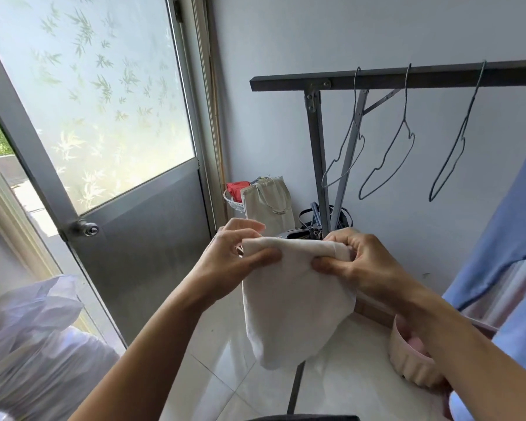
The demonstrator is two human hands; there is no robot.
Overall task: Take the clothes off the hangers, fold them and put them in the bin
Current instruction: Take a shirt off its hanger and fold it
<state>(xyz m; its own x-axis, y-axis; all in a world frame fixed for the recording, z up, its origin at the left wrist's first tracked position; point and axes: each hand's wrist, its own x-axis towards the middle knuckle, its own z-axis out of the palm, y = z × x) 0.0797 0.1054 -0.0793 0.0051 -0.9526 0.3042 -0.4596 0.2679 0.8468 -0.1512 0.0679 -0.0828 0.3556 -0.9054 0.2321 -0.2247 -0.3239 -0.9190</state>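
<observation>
Hanging down loosely, a soft white cloth (292, 299) is pinched at its top edge by the left hand (234, 253) and the right hand (362, 259).

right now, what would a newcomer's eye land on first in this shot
The white cloth held up at centre draws the eye first, its top edge pinched by the left hand and the right hand. Behind it, three bare wire hangers hang from the dark rail at upper right. A blue garment fills the right edge.
</observation>
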